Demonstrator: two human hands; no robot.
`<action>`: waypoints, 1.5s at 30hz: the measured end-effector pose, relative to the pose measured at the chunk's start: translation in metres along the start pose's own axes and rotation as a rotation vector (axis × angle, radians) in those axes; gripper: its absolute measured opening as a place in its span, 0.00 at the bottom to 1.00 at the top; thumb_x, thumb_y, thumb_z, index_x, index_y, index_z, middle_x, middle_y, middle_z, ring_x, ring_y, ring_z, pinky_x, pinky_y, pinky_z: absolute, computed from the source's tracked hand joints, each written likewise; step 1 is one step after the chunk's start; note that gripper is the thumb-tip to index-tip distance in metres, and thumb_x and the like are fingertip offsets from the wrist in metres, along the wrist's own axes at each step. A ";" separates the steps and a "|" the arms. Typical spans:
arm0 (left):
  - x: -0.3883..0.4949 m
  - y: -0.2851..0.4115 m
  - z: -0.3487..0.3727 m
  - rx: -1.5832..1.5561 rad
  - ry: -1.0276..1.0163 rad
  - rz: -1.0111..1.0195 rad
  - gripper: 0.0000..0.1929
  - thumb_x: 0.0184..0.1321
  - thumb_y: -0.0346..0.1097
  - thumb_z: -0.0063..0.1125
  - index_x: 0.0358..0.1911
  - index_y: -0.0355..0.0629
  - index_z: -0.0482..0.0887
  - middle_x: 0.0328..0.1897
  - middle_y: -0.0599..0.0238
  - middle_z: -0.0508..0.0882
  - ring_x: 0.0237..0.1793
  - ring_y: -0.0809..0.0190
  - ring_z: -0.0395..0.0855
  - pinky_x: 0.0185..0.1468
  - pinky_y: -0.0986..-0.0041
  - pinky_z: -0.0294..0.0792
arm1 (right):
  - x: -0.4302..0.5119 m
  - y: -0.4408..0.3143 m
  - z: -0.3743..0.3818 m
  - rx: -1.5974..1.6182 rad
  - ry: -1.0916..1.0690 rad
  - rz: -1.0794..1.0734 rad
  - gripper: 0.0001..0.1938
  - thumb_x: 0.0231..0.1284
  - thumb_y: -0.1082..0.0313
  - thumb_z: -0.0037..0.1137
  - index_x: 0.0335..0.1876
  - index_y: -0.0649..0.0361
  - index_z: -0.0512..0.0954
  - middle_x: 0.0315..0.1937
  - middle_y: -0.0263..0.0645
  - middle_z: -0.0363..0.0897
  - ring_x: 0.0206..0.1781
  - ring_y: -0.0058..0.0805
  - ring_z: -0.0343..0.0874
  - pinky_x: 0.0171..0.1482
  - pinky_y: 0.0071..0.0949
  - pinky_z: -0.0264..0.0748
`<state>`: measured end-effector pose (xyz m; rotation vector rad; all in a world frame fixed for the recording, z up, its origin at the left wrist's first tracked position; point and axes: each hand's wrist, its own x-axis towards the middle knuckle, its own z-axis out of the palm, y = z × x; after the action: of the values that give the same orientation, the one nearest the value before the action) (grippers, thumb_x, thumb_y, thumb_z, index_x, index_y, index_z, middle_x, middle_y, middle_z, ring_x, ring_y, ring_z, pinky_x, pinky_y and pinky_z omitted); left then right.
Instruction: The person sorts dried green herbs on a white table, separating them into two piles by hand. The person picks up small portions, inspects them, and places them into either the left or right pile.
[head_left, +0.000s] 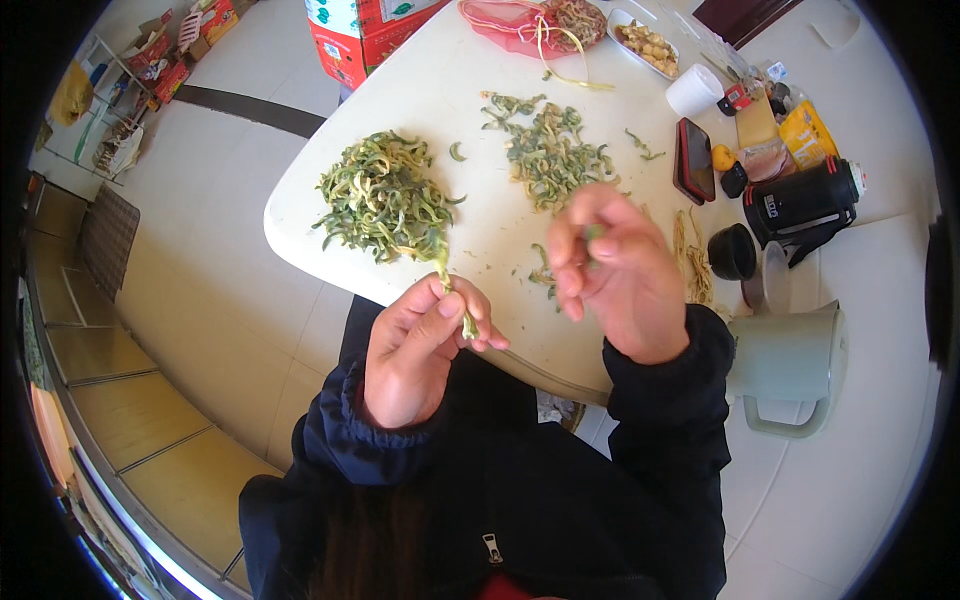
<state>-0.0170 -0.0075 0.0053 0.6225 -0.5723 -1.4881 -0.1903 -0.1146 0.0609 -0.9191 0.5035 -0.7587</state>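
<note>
My left hand (427, 337), at the table's near edge, pinches a strip of dried green vegetable (444, 281) between thumb and fingers. My right hand (619, 262) is raised over the table, blurred, with a small green piece (594, 241) between its thumb and fingers. Beyond my left hand lies a tall heap of curled green dried pieces (386, 195). A flatter, looser spread of similar pieces (555, 154) lies beyond my right hand. A few more pieces (541, 274) lie just left of my right hand, partly hidden by it.
The white table (300, 202) has a rounded left corner. At its far side are a red mesh bag (502, 26) and a dish of food pieces (645, 46). To the right stand a paper roll (694, 90), a phone (694, 160), a black flask (799, 199), a black cup (732, 252) and an electric kettle (784, 356).
</note>
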 end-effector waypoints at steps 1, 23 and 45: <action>0.001 0.000 0.002 -0.002 -0.021 -0.028 0.12 0.72 0.37 0.43 0.35 0.36 0.75 0.33 0.63 0.76 0.33 0.65 0.75 0.48 0.67 0.73 | 0.002 0.002 -0.001 0.052 -0.013 0.089 0.10 0.61 0.70 0.48 0.47 0.61 0.69 0.32 0.35 0.71 0.27 0.18 0.68 0.27 0.18 0.68; 0.010 -0.008 0.003 -0.035 -0.164 -0.174 0.16 0.73 0.41 0.44 0.34 0.36 0.78 0.31 0.66 0.77 0.32 0.67 0.74 0.43 0.71 0.72 | 0.004 0.019 0.004 -0.175 -0.130 0.196 0.10 0.67 0.65 0.56 0.36 0.64 0.80 0.23 0.28 0.74 0.24 0.14 0.62 0.28 0.16 0.58; -0.001 0.004 -0.005 0.122 -0.108 -0.192 0.09 0.69 0.24 0.43 0.48 0.34 0.77 0.34 0.61 0.81 0.36 0.65 0.79 0.45 0.74 0.72 | -0.001 0.000 -0.009 -0.537 -0.120 0.094 0.06 0.67 0.69 0.52 0.43 0.63 0.75 0.33 0.31 0.77 0.31 0.11 0.69 0.35 0.13 0.65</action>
<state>-0.0107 -0.0068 0.0040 0.7111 -0.7063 -1.6838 -0.1966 -0.1183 0.0563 -1.4195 0.6538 -0.4819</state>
